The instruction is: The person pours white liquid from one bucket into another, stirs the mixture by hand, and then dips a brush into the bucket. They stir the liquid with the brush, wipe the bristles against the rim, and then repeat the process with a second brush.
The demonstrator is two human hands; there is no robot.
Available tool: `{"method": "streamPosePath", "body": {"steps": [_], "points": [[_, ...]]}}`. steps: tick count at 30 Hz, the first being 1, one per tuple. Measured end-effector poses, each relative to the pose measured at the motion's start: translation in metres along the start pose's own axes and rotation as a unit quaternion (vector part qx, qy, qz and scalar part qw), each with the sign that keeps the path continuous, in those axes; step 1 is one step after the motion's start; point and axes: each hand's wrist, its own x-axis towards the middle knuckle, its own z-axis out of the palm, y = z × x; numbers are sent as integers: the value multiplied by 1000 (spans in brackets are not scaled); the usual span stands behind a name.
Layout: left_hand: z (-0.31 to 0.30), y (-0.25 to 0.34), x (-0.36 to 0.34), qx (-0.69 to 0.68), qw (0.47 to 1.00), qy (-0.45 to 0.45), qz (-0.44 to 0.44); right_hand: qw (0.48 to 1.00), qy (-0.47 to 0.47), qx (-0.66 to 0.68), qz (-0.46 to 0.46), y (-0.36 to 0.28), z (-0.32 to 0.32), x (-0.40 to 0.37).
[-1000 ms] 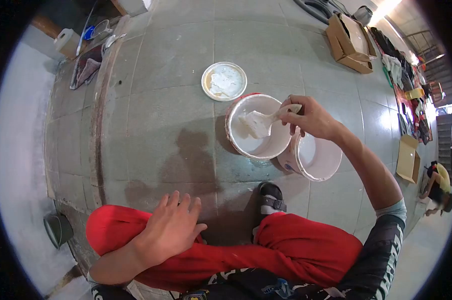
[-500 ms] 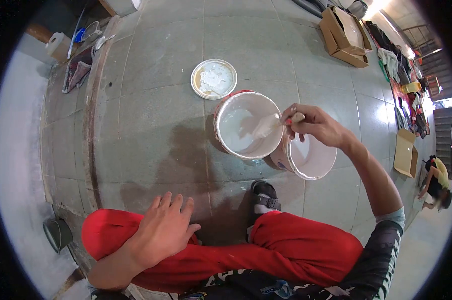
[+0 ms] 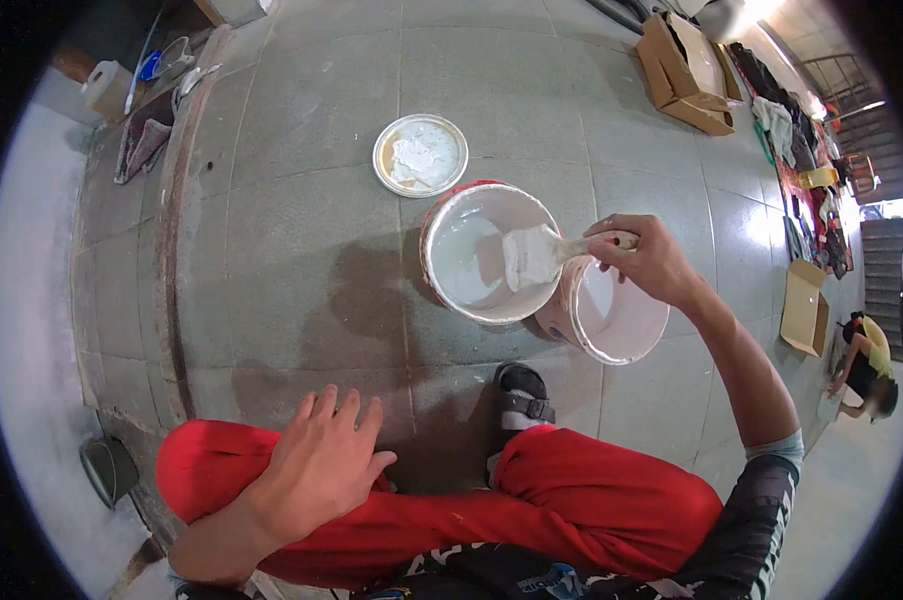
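My right hand (image 3: 643,258) grips the handle of a paintbrush (image 3: 533,256). The brush's wide bristles are coated white and lie over the inside of a white bucket (image 3: 434,275). Thin white liquid (image 3: 463,262) covers the bucket's bottom. A second bucket (image 3: 631,325), with white liquid inside, stands against the first, below my right hand. My left hand (image 3: 321,455) rests over my red-trousered knee, fingers stretched out and holding nothing.
A paint-smeared lid (image 3: 420,155) lies on the tiled floor (image 3: 301,130) beyond the buckets. Cardboard boxes (image 3: 686,75) (image 3: 803,308) stand to the right. Another person (image 3: 861,365) bends at the far right. A dark bucket (image 3: 109,470) is at lower left.
The paintbrush has turned, so its broad side and more of its handle now show. My right hand has shifted slightly right. My left hand stays over the knee.
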Motion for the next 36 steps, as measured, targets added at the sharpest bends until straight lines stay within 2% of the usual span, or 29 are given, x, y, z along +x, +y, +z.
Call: {"method": "streamPosePath", "body": {"steps": [1,3,7,9,16,18,19,21,22,24,30,33,36], "points": [[0,0,-1,-1,1000,0,-1,1000,-1,-1,0,5,-3,4],[1,1,-3,-1,1000,-1,-12,990,0,-99,-98,9,-5,10],[0,4,-7,-15,1000,-10,-25,975,-32,-201,-87,-12,-5,7],[-3,7,-9,-16,999,-5,-29,948,-25,-282,-145,-11,-2,11],[-8,11,-13,-46,997,-22,-51,952,-38,-267,-145,-2,-1,21],[-8,12,-14,-50,996,-33,-61,980,-69,-163,-87,1,-6,22],[-8,12,-14,-50,996,-34,-61,980,-70,-163,-87,6,-6,23],[-8,13,-13,-53,995,-43,-68,981,-41,-98,-164,18,-4,24],[-7,13,-13,-52,995,-44,-67,981,-40,-96,-164,19,-5,25],[-6,13,-12,-56,994,-51,-75,989,-95,24,-112,20,-11,27],[-9,13,-6,-52,995,-45,-71,979,-129,102,-119,30,-24,37],[-10,14,-2,-38,995,-45,-75,971,-117,136,-159,36,-34,39],[-14,15,7,-53,992,-75,-89,975,-80,162,-127,43,-55,32]]}}
